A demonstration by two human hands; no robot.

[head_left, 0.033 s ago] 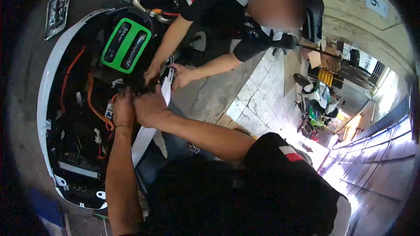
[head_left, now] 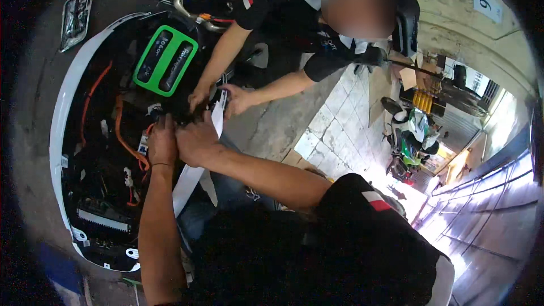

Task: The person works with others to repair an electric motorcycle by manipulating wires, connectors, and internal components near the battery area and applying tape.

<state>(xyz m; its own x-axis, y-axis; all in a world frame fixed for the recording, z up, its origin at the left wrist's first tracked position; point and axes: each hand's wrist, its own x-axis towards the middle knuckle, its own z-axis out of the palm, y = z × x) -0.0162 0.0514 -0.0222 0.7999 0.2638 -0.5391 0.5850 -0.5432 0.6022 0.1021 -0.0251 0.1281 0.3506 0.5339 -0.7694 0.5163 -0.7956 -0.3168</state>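
My left hand [head_left: 162, 144] reaches into the open white-rimmed body [head_left: 60, 136] of a vehicle, fingers curled beside an orange cable [head_left: 126, 136] and dark parts; what they grip is hidden. My right hand [head_left: 195, 141] is close beside it at the inner edge, fingers bent over dark parts next to a long white panel [head_left: 187, 192], their hold unclear. A co-worker [head_left: 277, 28] leans in opposite, one hand [head_left: 197, 97] among the dark parts, the other [head_left: 238, 102] on the white panel's upper end. A green-framed black box [head_left: 186, 51] lies inside the body above my hands.
A shiny silver part [head_left: 75, 17] lies on the dark floor at upper left, near curved metal tubing [head_left: 182, 0]. Beyond the co-worker are white floor tiles [head_left: 323, 119], parked motorbikes [head_left: 413, 136], cardboard [head_left: 408, 76] and a wall [head_left: 464, 17].
The view has shifted very slightly, and my hands and the co-worker's hands show only tiny movement. Nothing has visibly been taken hold of or let go.
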